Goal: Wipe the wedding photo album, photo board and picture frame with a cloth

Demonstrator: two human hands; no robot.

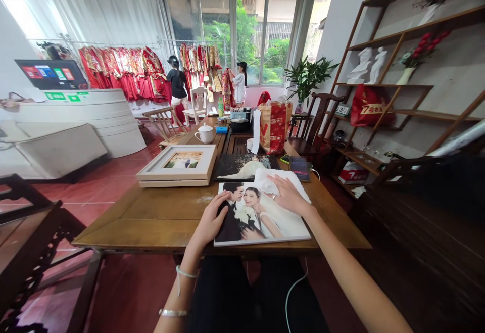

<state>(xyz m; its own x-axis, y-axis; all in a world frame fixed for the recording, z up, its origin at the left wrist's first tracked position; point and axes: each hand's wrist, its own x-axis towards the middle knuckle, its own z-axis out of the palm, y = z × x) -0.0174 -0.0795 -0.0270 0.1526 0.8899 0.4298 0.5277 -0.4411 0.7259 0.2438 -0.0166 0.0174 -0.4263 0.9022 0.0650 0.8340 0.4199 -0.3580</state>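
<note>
A photo album (242, 222) lies on the wooden table in front of me, its cover showing a couple in wedding clothes. My left hand (214, 217) rests open on the album's left edge, fingers stretched out over the dark suit. On the upper right of the cover is a white cloth (299, 184), partly bunched. My right hand (290, 196) presses onto this cloth and holds it against the album, with a ring on one finger. Just behind lies a dark photo panel (246, 166), partly covered by the cloth.
Framed photos (178, 163) are stacked at the left of the wooden table (151, 217). A phone (300, 169) with a cable lies right. Behind stand a white teapot (205, 133) and a red paper bag (278, 128). Two people are by the clothes racks.
</note>
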